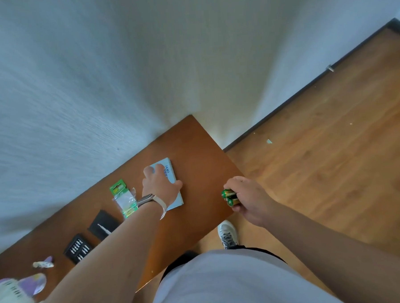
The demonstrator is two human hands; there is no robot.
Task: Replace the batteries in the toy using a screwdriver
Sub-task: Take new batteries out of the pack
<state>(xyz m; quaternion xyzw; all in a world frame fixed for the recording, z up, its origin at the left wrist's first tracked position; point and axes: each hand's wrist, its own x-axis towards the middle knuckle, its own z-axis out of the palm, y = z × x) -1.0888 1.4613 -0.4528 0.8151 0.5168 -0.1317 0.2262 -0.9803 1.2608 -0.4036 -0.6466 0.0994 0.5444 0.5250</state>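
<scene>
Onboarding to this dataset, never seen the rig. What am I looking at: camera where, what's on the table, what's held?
No machine here: a person works with two bare hands. The one picture comes from a wide-angle camera worn on the head, looking down, hence the bent wall and floor. The left hand lies over a pale blue box on the brown table; whether it grips or only presses is unclear. The right hand holds green batteries, two ends showing, near the table's corner. Further left in the picture lie an opened green battery pack, a black case with a slim metal tool on it, and a black tray of screwdriver bits. The purple and white toy sits at the picture's lower left.
</scene>
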